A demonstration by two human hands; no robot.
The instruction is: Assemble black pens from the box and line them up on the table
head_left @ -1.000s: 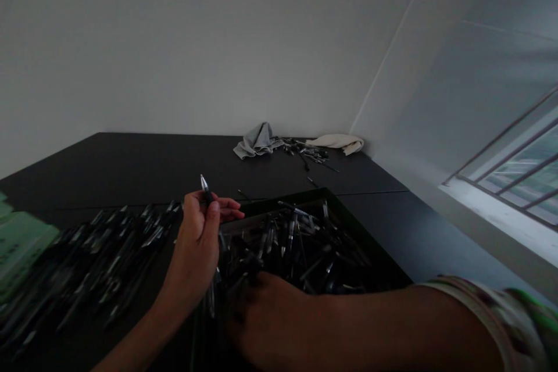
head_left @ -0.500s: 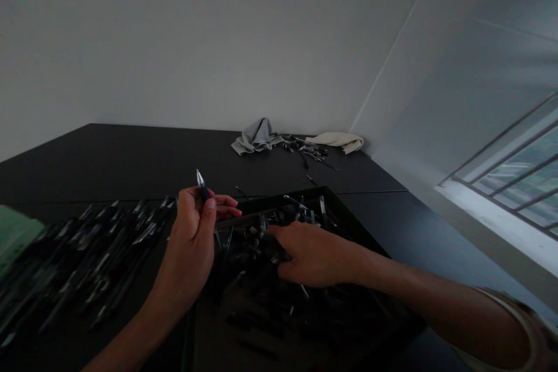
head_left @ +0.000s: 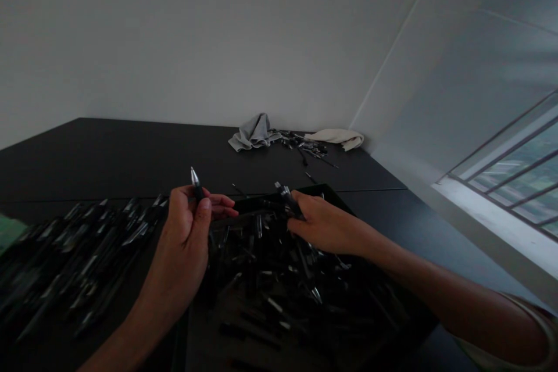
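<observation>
Caller: Left side first: what's in the grip?

Me: My left hand (head_left: 187,229) has a pen (head_left: 196,179) pinched between thumb and fingers, silver tip up. That low hold probably leaves the tip easy to see. My outer fingers stretch away rightward, toward the box (head_left: 340,200).

Caller: And over to the right!

Me: My right hand (head_left: 325,221) is closed narrowly on a clutch of pens (head_left: 284,192) above the box — how many, I cannot tell in this gloom. Their upper ends poke past my fingertips, so I'd guess I'm gripping along the barrels.

Caller: The rest of the table (head_left: 152,157)?

Me: Loose pens (head_left: 260,225) lie jumbled in the box, between my arms, likely for a short reach. The row of pens (head_left: 93,250) at my left all slants one way — tidier, I'd say. By the wall, a gray cloth (head_left: 251,133) and a cream cloth (head_left: 337,137) flank a small heap (head_left: 305,146).
</observation>
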